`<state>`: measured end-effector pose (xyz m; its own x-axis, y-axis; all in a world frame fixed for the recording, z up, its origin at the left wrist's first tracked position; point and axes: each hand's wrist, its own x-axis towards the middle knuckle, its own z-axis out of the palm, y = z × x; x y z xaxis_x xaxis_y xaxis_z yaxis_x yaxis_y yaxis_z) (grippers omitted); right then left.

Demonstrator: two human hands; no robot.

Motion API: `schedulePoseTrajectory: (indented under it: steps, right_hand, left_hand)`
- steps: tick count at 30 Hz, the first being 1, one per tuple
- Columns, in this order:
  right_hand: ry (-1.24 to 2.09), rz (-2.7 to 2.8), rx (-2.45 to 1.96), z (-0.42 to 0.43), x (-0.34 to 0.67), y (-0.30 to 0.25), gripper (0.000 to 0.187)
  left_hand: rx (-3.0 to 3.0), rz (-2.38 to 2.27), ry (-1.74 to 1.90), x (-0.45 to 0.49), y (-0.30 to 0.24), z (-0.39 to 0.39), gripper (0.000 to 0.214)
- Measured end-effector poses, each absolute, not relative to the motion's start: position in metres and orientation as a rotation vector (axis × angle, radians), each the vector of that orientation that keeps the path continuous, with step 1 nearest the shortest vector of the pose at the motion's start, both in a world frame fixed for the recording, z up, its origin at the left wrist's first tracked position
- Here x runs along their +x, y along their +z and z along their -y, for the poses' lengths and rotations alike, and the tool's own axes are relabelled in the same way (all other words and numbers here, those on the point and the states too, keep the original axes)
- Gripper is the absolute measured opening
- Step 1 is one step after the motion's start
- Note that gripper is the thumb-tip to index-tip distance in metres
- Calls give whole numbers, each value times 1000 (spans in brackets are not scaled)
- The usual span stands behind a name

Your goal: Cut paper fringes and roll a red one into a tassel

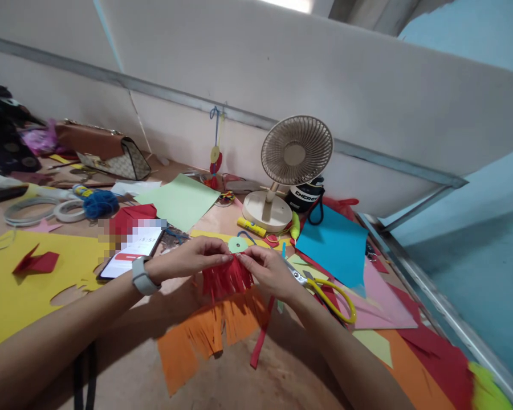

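My left hand [200, 254] and my right hand [270, 272] meet over the middle of the table. Both pinch the top edge of a red paper fringe [228, 278], whose cut strips hang down. Just above the fingertips shows a pale green paper disc [238, 245] with a dark dot at its centre; whether it is joined to the fringe I cannot tell. Beneath the fringe lies orange fringed paper [183, 353], partly covered. A narrow red paper strip [261, 341] lies below my right hand. Yellow-handled scissors [331, 296] rest to the right of that hand.
A phone [134, 250] and yellow paper [8, 285] lie on the left, with blue yarn [100, 204] behind. At the back stand a small fan [297, 151] and a black cup [304, 196], near a yellow glue stick [251, 226]. Blue paper [333, 242] lies on the right.
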<state>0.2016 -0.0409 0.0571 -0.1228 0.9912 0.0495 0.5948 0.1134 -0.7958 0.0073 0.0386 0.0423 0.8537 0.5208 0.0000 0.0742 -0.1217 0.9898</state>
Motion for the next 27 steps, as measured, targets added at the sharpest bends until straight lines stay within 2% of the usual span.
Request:
schedulePoseTrajectory:
  steps: [16,27]
  right_hand:
    - [933,1748,-1469,41,206,57,25]
    - [875,1775,-1436,38,205,51,24]
  left_hand:
    - [1745,-460,436,7,42,-39,24]
    - [1859,-482,454,5,41,-44,24]
